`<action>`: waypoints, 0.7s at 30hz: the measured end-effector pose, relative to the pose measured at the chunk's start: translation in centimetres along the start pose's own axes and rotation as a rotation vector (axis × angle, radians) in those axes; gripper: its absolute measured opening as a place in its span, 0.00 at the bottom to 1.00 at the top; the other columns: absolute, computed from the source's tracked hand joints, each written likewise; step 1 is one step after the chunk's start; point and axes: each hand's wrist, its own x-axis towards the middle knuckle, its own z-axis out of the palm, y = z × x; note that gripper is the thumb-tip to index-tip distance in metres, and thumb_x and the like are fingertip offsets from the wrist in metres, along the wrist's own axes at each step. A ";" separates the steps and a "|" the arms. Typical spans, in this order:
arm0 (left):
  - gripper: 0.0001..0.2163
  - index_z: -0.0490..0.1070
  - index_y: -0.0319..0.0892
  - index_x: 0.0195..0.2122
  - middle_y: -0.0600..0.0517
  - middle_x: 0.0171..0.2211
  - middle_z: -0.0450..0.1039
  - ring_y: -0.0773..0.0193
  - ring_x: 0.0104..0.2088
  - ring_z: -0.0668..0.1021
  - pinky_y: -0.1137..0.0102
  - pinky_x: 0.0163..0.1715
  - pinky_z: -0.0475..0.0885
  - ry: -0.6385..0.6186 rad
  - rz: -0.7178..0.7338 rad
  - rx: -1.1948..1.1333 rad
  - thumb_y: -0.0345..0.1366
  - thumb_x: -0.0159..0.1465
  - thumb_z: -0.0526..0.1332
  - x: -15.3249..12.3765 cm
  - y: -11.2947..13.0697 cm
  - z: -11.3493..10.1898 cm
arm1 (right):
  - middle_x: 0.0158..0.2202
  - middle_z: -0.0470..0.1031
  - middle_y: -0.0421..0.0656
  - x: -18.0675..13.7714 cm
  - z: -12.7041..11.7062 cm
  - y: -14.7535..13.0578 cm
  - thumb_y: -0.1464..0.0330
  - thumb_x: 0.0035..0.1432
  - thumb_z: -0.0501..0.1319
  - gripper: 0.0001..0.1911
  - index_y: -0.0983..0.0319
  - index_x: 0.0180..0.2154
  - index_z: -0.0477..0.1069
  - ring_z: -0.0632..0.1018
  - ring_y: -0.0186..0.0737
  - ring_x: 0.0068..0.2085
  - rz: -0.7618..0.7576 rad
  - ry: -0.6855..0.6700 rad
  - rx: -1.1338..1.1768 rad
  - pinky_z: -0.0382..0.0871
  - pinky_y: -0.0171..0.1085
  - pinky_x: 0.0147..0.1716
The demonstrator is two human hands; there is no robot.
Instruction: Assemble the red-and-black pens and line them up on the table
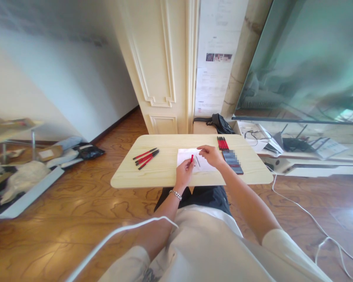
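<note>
The left hand [184, 172] covers part of a red pen barrel [192, 158]; whether the right hand [210, 155] pinches anything is too small to tell. Pixelation masks part of a smartphone [231, 161], text on wall sheets [211, 87] is illegible, and the right edge crops a television [306, 62].

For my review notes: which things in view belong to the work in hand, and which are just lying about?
Likely in use: red piece in left hand; paper; dark rod; pens on left; pens on right.
Likely lying about: dark slab; black bag; black package.
</note>
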 end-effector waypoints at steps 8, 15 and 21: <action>0.16 0.75 0.45 0.45 0.49 0.41 0.78 0.59 0.40 0.79 0.67 0.41 0.72 -0.014 0.032 0.103 0.47 0.62 0.59 -0.1 0.0 -0.2 | 0.34 0.79 0.43 -0.5 -0.8 -2.8 0.68 0.54 0.59 0.10 0.61 0.38 0.77 0.77 0.36 0.34 -0.053 -0.074 -0.020 0.68 0.34 0.36; 0.16 0.75 0.44 0.45 0.49 0.40 0.78 0.60 0.38 0.78 0.66 0.41 0.71 -0.026 0.060 0.176 0.47 0.63 0.57 -0.2 0.4 -0.3 | 0.34 0.79 0.45 -0.7 -0.2 -3.2 0.67 0.54 0.59 0.11 0.63 0.40 0.72 0.77 0.35 0.31 -0.013 -0.081 0.192 0.69 0.34 0.32; 0.16 0.75 0.44 0.44 0.47 0.41 0.78 0.58 0.40 0.78 0.65 0.42 0.72 -0.030 0.065 0.129 0.46 0.62 0.58 -0.2 0.3 -0.3 | 0.33 0.79 0.44 -1.0 0.8 -2.7 0.62 0.51 0.63 0.12 0.63 0.35 0.76 0.76 0.38 0.34 -0.034 -0.023 0.164 0.69 0.35 0.35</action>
